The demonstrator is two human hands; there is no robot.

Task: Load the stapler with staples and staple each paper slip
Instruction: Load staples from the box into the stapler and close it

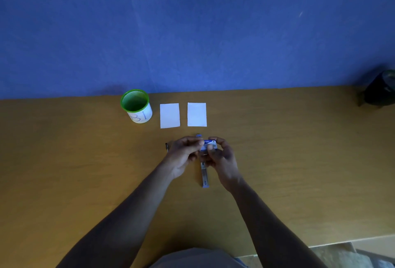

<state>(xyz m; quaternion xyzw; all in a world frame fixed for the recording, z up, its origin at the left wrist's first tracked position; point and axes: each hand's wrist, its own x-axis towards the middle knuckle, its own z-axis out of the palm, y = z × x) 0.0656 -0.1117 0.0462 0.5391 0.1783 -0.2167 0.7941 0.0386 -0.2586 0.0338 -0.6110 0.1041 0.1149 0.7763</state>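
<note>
Cardboard staple box, small and rectangular, is pinched by left hand and right hand above the metal stapler.

You work on a matt, wood-look table. Beyond the stapler, whose bare metal looks dull grey, lie two smooth white paper slips; left of them stands a green plastic-looking cup with a paper label.

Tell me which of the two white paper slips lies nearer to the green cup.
The left paper slip lies nearer: it sits right beside the green cup, with a narrow strip of table between them. The right paper slip lies beyond it, farther from the cup.
</note>
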